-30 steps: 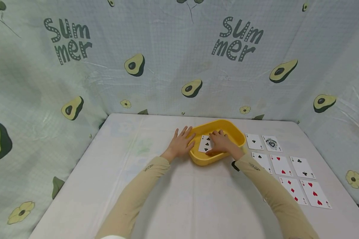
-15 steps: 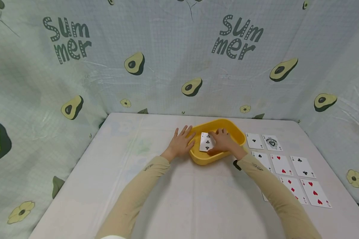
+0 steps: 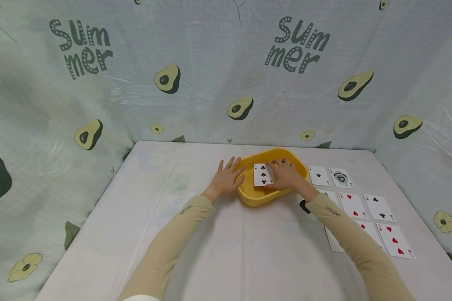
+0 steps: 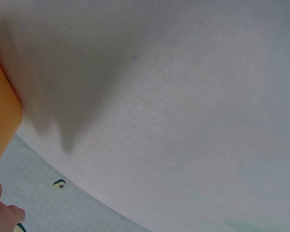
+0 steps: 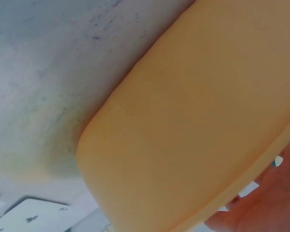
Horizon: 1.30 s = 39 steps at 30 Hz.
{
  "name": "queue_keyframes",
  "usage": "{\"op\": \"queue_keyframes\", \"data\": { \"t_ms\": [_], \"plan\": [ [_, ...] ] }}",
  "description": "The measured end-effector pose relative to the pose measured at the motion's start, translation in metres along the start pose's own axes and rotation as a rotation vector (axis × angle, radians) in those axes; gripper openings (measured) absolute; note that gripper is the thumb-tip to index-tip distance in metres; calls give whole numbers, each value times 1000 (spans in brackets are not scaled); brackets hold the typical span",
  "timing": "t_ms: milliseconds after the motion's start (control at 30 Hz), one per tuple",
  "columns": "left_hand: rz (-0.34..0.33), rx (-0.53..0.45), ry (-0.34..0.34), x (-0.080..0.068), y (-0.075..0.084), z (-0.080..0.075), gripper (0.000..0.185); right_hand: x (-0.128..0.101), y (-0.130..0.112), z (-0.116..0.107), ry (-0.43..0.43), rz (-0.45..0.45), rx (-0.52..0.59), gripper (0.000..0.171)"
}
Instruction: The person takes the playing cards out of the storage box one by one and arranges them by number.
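Two hands work at the shallow yellow plastic tray [image 3: 254, 198] just right of centre in my head view. My right hand [image 3: 286, 175] reaches into the tray and its grip pinches a white playing card with black clubs [image 3: 263, 174], held face up over the tray's left half. My left hand [image 3: 227, 179] lies flat on the pale cloth-covered counter [image 3: 226, 251] with straight, spread fingers, its grip wide and its fingertips touching the tray's left wall.

Several more playing cards [image 3: 365, 209] lie face up in rows at the right of the frame, clubs and red hearts among them; my right sleeve [image 3: 358, 246] covers some of the nearer ones. A pale green cloth with avocado prints [image 3: 165, 79] walls in the counter behind and on both sides.

From the right wrist view I see mostly the tray's yellow outer wall [image 5: 193, 125] filling the frame, with a card edge [image 5: 34, 217] at lower left.
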<state>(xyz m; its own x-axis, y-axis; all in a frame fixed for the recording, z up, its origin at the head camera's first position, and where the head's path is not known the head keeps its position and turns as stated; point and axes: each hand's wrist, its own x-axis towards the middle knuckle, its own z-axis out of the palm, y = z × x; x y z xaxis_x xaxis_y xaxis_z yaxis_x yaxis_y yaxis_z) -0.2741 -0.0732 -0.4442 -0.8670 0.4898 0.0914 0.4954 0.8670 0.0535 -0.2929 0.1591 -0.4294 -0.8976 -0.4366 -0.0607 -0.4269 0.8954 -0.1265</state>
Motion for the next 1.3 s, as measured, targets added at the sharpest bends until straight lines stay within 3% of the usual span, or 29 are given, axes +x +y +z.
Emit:
{"op": "queue_keyframes", "data": {
  "t_ms": [433, 667, 1033, 1300],
  "plan": [
    [2, -3, 0, 3, -2, -4, 48, -22, 1, -27, 50, -35, -59, 81],
    [3, -13, 16, 3, -3, -4, 48, -36, 6, -36, 95, -27, -30, 85],
    [21, -23, 23, 4, -2, -2, 48, -72, 25, -41, 176, -55, -40, 84],
    [13, -39, 10, 3, 0, -2, 48, -104, 35, -42, 200, -25, -40, 82]
  ]
}}
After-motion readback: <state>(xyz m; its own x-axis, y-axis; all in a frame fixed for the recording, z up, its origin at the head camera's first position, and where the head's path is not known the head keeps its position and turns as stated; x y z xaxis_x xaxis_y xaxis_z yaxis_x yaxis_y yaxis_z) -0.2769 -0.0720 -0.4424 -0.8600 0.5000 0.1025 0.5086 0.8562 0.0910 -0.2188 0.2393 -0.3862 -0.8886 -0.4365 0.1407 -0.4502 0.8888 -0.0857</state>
